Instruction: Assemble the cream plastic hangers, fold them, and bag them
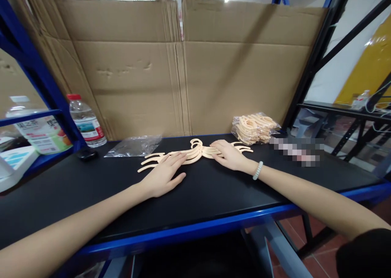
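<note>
Several cream plastic clothes hangers (195, 153) lie fanned out on the black tabletop, their hooks bunched in the middle. My left hand (164, 173) rests palm down over their left arms, fingers stretched out and thumb apart. On the other side my right hand (229, 155) lies across the right arms, its fingers laid over them and the thumb apart. Neither hand wraps round a hanger. The parts beneath both palms are hidden. A pale beaded bracelet (258, 170) circles my right wrist.
Behind the hangers stands a cardboard wall (137, 74). An empty clear plastic bag (134, 146) lies back left, near a red-capped water bottle (86, 121) and a small black object (86, 153). Bagged cream hangers (255, 128) sit back right. A blue edge (195, 232) borders the table.
</note>
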A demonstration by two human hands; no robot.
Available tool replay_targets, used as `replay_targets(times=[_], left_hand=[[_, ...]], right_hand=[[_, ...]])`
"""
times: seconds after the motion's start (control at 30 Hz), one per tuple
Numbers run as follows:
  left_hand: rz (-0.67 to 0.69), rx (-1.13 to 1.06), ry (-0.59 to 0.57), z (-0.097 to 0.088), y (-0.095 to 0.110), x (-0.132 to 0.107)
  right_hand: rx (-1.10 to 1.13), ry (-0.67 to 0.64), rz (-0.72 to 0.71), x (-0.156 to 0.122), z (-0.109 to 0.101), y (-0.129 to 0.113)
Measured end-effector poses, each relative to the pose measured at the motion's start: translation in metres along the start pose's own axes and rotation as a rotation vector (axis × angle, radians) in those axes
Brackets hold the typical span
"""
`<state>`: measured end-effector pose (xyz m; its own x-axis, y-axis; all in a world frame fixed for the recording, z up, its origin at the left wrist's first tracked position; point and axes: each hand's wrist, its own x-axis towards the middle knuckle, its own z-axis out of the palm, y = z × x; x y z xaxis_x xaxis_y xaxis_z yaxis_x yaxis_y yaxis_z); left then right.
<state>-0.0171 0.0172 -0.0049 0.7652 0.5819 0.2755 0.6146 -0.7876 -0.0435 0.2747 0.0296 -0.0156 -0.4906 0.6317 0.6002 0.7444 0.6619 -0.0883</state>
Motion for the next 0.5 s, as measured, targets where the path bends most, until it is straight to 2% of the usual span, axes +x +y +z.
replay_targets(times=[0.17, 0.37, 0.5], left_hand=[[-0.045, -0.050, -0.044, -0.002, 0.001, 0.000], [-0.049, -0.081, -0.046, -0.002, 0.000, -0.001], [-0.076, -0.057, -0.072, -0.001, 0.000, -0.001]], right_hand=[[0.034, 0.031, 0.002, -0.005, -0.002, 0.015], [0.069, 0.079, 0.053, -0.006, -0.014, 0.025], [0.029, 0.018, 0.128, -0.010, -0.019, 0.030]])
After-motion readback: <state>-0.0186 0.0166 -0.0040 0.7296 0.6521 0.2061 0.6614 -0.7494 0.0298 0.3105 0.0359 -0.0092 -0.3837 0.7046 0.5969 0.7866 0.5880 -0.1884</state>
